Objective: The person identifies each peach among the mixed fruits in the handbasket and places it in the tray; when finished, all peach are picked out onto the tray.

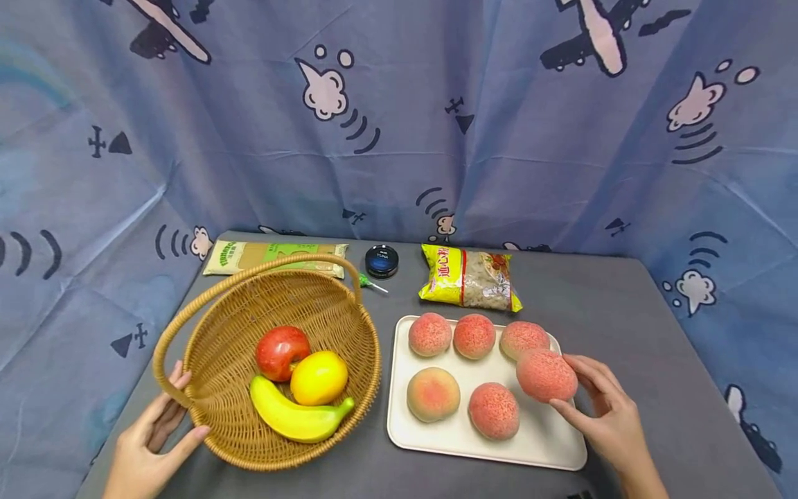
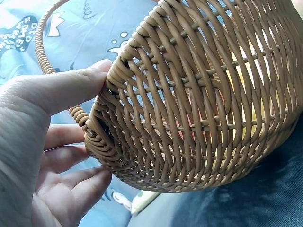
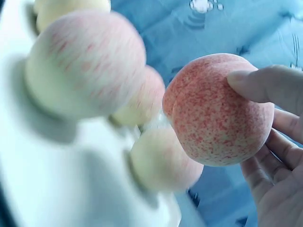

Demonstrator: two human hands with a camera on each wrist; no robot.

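Note:
My left hand (image 1: 152,433) grips the rim of a wicker basket (image 1: 218,326) at its left side, near the foot of the handle; the left wrist view shows thumb and fingers on either side of the woven edge (image 2: 102,106). Inside the basket lie a red apple (image 1: 282,352), a yellow lemon-like fruit (image 1: 319,378) and a banana (image 1: 299,416). My right hand (image 1: 607,409) holds a peach (image 1: 546,375) between thumb and fingers, raised over the right part of a white tray (image 1: 449,443). Several more peaches (image 1: 494,410) sit on that tray.
Behind the basket lies a flat noodle packet (image 1: 249,256). A dark round tin (image 1: 382,261) and a green lollipop (image 1: 372,283) are beside it. A yellow pasta bag (image 1: 470,277) lies behind the tray. A blue patterned curtain (image 1: 399,138) hangs along the grey table's (image 1: 598,298) back edge.

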